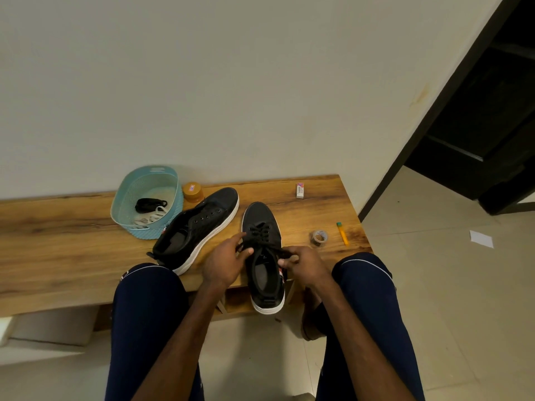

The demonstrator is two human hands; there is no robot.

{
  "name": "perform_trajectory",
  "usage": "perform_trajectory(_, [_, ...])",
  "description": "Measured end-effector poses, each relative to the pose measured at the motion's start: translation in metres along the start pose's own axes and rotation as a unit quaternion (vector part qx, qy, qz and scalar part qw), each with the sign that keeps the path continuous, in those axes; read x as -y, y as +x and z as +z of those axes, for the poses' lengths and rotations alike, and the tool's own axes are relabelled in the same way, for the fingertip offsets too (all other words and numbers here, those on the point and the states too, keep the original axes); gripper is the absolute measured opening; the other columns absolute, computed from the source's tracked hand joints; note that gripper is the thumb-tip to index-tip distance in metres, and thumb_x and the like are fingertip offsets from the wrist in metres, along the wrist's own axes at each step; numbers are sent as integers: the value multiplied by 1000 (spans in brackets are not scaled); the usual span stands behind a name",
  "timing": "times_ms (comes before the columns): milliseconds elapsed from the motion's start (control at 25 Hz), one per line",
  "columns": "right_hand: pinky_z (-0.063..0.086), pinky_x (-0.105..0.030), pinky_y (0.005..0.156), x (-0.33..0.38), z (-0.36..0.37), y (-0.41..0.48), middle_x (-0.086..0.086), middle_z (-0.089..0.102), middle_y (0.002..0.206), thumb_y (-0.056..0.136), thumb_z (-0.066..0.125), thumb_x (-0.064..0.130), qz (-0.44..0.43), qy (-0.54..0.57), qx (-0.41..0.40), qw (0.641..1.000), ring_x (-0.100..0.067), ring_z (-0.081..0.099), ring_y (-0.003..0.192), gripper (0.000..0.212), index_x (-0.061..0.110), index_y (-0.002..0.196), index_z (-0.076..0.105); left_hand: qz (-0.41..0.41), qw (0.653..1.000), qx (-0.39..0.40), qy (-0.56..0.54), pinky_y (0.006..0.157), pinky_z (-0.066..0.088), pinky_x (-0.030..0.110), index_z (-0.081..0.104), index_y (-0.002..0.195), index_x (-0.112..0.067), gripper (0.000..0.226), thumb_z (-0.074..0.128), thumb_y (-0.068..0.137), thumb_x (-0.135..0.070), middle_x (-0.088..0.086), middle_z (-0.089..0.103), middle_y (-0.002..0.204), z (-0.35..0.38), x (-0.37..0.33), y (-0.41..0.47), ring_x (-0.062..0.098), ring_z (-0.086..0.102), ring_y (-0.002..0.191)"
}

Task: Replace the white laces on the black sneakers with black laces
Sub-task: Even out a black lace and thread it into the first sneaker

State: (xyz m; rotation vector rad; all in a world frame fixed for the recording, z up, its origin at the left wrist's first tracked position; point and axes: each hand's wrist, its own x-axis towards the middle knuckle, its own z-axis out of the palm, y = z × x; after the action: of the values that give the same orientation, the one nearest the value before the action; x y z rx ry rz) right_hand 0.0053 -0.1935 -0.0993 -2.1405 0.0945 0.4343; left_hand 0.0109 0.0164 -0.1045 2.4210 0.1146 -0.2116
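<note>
Knees in dark blue trousers frame the bottom of the view, with 2 bare forearms reaching forward between them to a wooden table (58,227). Both hands work at 1 black sneaker (257,212) that points to 12 o'clock, its heel hanging over the table's near edge. A black lace (260,231) already crosses its eyelets. The left hand (224,263) sits at the shoe's 9 o'clock side, thumb and fingers pinching 1 strand of that lace; the right hand (307,264) sits at the 3 o'clock side, fingers curled tight around the other strand. At 10 o'clock from this shoe lies the second sneaker (199,224), tipped slightly and angled toward 1 o'clock, its eyelets bare of any lace. Beyond it, at 10 o'clock, a pale blue basket (127,192) touches the second sneaker and holds a bundled black lace (149,204) and the white laces (153,215). An orange-lidded jar (192,192) stands just beside the basket at its 3 o'clock side. At 3 o'clock from the laced shoe a tape roll (319,238) and a yellow pen (343,233) lie near each other, and a small white box (300,190) rests at 1 o'clock near the table's far edge. A sheet of paper (481,238) lies on the tiled floor, well apart at 3 o'clock.
</note>
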Motion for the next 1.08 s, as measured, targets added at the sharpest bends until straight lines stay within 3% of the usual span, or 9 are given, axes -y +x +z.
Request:
perform_trajectory(160, [55, -27, 74, 4, 6, -4, 1, 73, 93, 93, 68, 22, 11, -81, -66, 994, -11, 68, 84, 12, 16, 102, 72, -108, 990, 72, 57, 77, 53, 34, 63, 109, -20, 29, 54, 96, -44, -3, 70, 91, 1, 6, -8, 16, 65, 87])
perform_trajectory(240, [58, -26, 66, 5, 2, -7, -4, 74, 86, 95, 66, 18, 24, 6, -56, 998, -13, 71, 74, 8, 12, 98, 70, -138, 985, 101, 26, 79, 57, 39, 66, 100, -19, 23, 57, 96, -40, -5, 72, 81, -6, 11, -10, 14, 67, 79])
perform_trajectory(360, [60, -29, 66, 11, -7, -16, -13, 74, 84, 95, 64, 10, 24, 240, -6, 971, -18, 71, 70, 10, 3, 102, 68, -132, 979, 109, -113, 67, 58, 32, 66, 98, -15, 13, 58, 98, -26, 0, 74, 85, -17, 0, -27, 16, 69, 77])
perform_trajectory(480, [60, -22, 65, 22, -5, -23, -13, 74, 83, 93, 66, 7, 23, 384, 42, 922, -18, 72, 73, 14, 0, 104, 68, -106, 922, 92, -361, 64, 59, 26, 64, 113, -8, 17, 55, 99, -12, 10, 74, 100, -27, -16, -45, 20, 70, 80])
perform_trajectory(600, [61, -26, 68, 25, 10, -24, -14, 73, 86, 92, 68, 6, 25, 391, 39, 919, -18, 73, 74, 9, 3, 100, 67, -69, 867, 75, -487, 76, 60, 27, 63, 119, -10, 23, 52, 99, -6, 9, 74, 106, -23, -23, -46, 21, 72, 93])
perform_trajectory(680, [59, -29, 71, 23, 21, -24, -3, 72, 88, 91, 71, 15, -29, 104, -34, 994, -15, 71, 78, 7, 13, 96, 68, -51, 905, 48, -420, 74, 60, 25, 62, 124, -10, 27, 52, 99, -6, 5, 73, 107, -11, -23, -44, 17, 72, 93])
perform_trajectory(800, [42, -26, 71, 25, 31, -27, 7, 59, 99, 88, 72, 33, -82, -238, -93, 963, -12, 55, 95, 13, 23, 95, 68, 34, 989, -13, -146, 77, 57, 25, 66, 121, -19, 25, 58, 97, -16, -1, 66, 116, 7, -21, -44, 9, 64, 97])
perform_trajectory(920, [43, -26, 71, 23, 27, -25, 9, 52, 96, 79, 81, 34, -49, -182, -94, 978, -11, 54, 90, 23, 26, 82, 60, 129, 980, -23, 147, 87, 46, 24, 68, 115, -27, 22, 57, 97, -32, -6, 52, 118, 13, -21, -44, 10, 48, 106])
perform_trajectory(1080, [50, -26, 66, 14, 11, -22, 7, 64, 83, 80, 80, 16, -41, -50, -64, 996, -12, 62, 74, 24, 24, 80, 58, 146, 958, 79, 235, 89, 48, 33, 62, 118, -24, 28, 48, 100, -39, 1, 60, 116, 20, -28, -50, 15, 55, 104])
